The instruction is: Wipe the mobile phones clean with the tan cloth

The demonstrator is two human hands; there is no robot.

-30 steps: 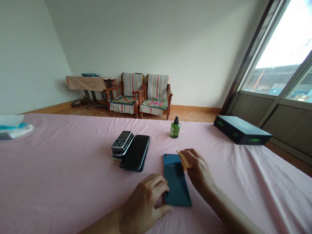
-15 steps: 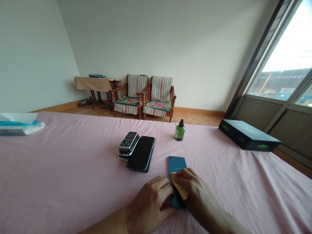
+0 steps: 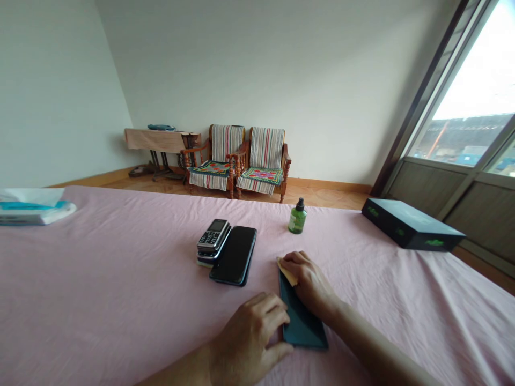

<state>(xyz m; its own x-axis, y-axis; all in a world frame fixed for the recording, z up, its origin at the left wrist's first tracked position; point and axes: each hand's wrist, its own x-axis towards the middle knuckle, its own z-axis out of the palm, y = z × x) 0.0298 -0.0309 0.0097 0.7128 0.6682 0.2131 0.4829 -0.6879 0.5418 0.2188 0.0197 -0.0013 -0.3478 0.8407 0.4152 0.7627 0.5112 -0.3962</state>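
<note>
A blue smartphone (image 3: 303, 324) lies back up on the pink cloth in front of me. My left hand (image 3: 257, 332) grips its near left side, fingertips on the long edge and thumb by the bottom corner. Pressed to the phone's far end is a folded yellow cloth (image 3: 287, 273), held under the fingers of my right hand (image 3: 308, 279). That hand hides the top of the phone. Left of it lies a black smartphone (image 3: 236, 254) on top of another, leaning against a stack of phones with a silver keypad phone (image 3: 214, 235) uppermost.
A green spray bottle (image 3: 296, 219) stands beyond my right hand. At the right is a flat black box (image 3: 414, 225); a tissue pack (image 3: 36, 212) lies far left. Past the bed-like surface (image 3: 120, 289) stand two wooden chairs (image 3: 261, 161) and a draped sewing table (image 3: 156, 140).
My right hand has slid the yellow cloth from the middle of the phone to its far end, baring the lower part. My left hand stays at the edge.
</note>
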